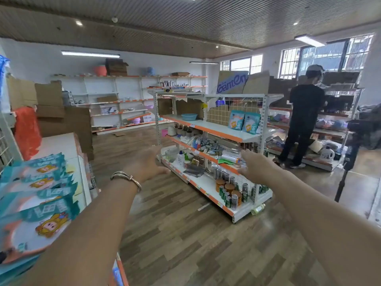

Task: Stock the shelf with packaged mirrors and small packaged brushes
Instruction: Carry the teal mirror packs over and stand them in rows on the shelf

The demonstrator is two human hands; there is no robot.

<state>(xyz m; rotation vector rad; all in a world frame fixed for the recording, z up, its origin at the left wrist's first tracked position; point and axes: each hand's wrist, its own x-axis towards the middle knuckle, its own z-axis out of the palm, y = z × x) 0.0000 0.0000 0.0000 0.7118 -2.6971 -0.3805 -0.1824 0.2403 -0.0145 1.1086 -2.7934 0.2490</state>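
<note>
Gondola shelf [218, 129]: stands ahead of both hands, beyond the fingertips. Its orange-edged tiers carry cans, bottles and small mixed goods.
Teal packets [41, 203]: a slumped stack of flat, printed card-and-film packs on a white side shelf [59, 143], just outside the left forearm and behind the left hand. They are probably the stock to be placed, though I cannot tell whether they are mirrors or brushes.
Handling: they look light, thin, glossy and likely to slide. If they are mirrors, they are fragile and need square, gentle setting down.
Where to hold: by the long edges, thumb on the face, a few at a time.
Hanging pair [244, 121]: matching teal packs on the gondola's end grid, ahead of and above the right hand.
Left hand [147, 166]: stretched forward, fingers loosely spread, holding and touching nothing.
Right hand [254, 169]: stretched forward, fingers straight, empty.
Bangle [126, 178]: on the left wrist.
</note>
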